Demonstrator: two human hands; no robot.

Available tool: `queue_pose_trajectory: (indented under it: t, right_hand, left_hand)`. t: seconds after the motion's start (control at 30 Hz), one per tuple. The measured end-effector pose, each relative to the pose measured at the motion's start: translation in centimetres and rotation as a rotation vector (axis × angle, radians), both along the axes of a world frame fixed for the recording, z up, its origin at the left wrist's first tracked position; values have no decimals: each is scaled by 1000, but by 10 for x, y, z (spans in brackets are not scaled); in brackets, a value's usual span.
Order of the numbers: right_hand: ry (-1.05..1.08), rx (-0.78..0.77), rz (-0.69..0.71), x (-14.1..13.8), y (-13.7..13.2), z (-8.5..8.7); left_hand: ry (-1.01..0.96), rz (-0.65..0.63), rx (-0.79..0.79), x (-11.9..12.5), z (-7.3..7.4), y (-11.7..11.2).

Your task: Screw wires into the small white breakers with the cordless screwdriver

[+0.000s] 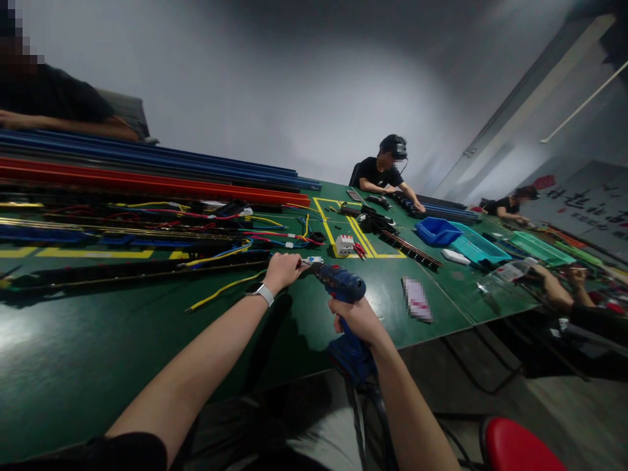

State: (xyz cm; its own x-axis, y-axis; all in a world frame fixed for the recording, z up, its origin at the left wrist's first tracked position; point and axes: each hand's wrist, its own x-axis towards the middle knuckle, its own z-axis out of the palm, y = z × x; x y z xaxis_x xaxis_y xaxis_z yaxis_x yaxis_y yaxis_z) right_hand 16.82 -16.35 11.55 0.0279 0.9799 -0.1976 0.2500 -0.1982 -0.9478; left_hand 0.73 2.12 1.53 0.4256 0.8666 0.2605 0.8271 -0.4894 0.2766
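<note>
My right hand (pixel 357 318) is wrapped round the grip of a blue cordless drill (pixel 343 288), whose nose points left toward my left hand. My left hand (pixel 283 269), with a white watch on its wrist, is closed in a pinch on a small white part (pixel 313 260) right at the drill's tip. Both hands are over the green table (pixel 98 353), close to a long black rail (pixel 132 270) and a loose yellow wire (pixel 223 289).
Long red and blue rails (pixel 147 173) lie at the back left, with tangled wires in front. A white breaker block (pixel 344 244) stands in a yellow-taped square. Blue and teal bins (pixel 436 230) stand at the right. Other people work around the table. A red stool (pixel 515 445) is at bottom right.
</note>
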Motion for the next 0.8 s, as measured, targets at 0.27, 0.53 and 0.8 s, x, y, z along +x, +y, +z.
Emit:
queue_pose_trajectory:
  t: [0.27, 0.53, 0.8]
  right_hand:
    - [-51, -23, -5, 0, 0, 0]
    - [-35, 1, 10, 0, -1, -1]
    - [-49, -21, -4, 0, -1, -1]
  left_hand:
    - [0, -7, 38, -1, -4, 2]
    - [-16, -12, 33, -1, -4, 1]
    - [-24, -14, 52, -1, -5, 2]
